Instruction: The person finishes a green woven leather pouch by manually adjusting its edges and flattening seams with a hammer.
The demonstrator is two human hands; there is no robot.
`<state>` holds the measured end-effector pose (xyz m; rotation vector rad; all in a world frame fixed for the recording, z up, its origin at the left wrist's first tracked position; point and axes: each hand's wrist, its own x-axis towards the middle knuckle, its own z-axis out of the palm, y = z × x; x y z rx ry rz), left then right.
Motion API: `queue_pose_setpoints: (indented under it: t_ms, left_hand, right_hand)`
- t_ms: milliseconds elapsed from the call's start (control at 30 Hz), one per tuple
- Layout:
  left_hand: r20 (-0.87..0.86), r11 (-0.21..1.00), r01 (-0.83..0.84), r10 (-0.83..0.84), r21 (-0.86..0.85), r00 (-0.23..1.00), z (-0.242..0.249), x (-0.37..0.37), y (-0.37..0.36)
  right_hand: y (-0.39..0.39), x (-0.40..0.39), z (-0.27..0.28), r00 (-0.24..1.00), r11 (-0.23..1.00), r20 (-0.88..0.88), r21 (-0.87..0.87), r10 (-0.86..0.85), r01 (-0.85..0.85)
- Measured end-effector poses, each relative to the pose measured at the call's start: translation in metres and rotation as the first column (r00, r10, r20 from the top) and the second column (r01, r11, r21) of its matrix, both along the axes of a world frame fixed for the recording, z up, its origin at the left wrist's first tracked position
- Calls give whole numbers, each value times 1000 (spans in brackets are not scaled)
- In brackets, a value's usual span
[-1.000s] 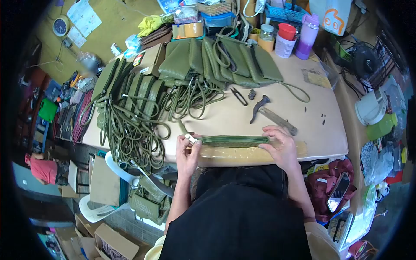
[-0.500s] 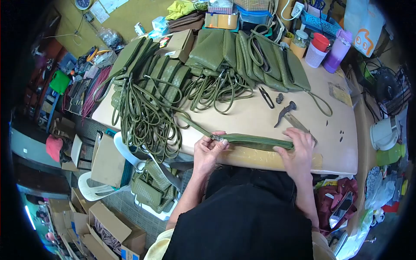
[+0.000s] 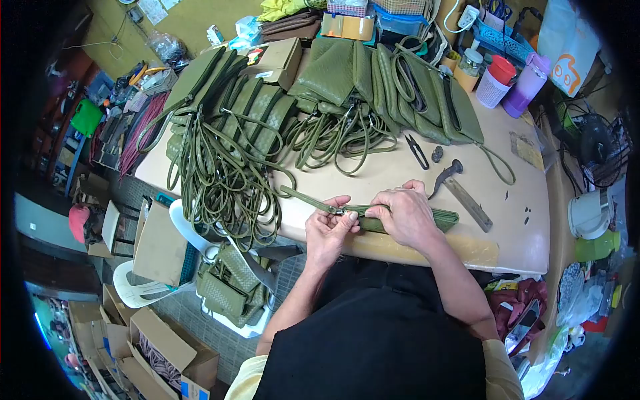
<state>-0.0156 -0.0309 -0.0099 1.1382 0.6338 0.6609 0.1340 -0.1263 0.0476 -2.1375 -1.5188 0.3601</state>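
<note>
An olive-green pouch (image 3: 445,217) with a woven texture lies along the table's front edge. My left hand (image 3: 325,239) is closed at its left end, pinching a small metal clasp (image 3: 340,211) where a green strap (image 3: 307,199) meets the pouch. Close beside it, my right hand (image 3: 408,215) is closed with thumb and fingers on the pouch's upper edge. Its fingers partly cover the middle of the pouch. Beyond my right hand lies a hammer (image 3: 470,203) with a dark head.
Several green bags (image 3: 327,77) and a tangle of green straps (image 3: 227,180) cover the table's back and left. Thread snips (image 3: 417,152) lie behind the hammer. A purple bottle (image 3: 527,87) stands back right. A white chair (image 3: 193,223) is at the left.
My right hand has moved left along the pouch, from its right end to near my left hand. My left hand keeps its pinch at the clasp end.
</note>
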Motion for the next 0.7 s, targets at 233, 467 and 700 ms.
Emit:
queue_pose_setpoints:
  t_ms: [233,467,700]
  left_hand:
    - [31,996,-22,19,88,999,1,4,-5]
    - [75,990,-51,42,131,996,-8,3,-11]
    - [156,998,-35,27,52,987,-10,3,-8]
  right_hand:
    - [9,5,-1,968,989,-238,141,74,-41]
    - [39,25,-19,840,974,-533,-121,101,-193]
    - [38,31,-14,805,957,-580,-145,123,-251]
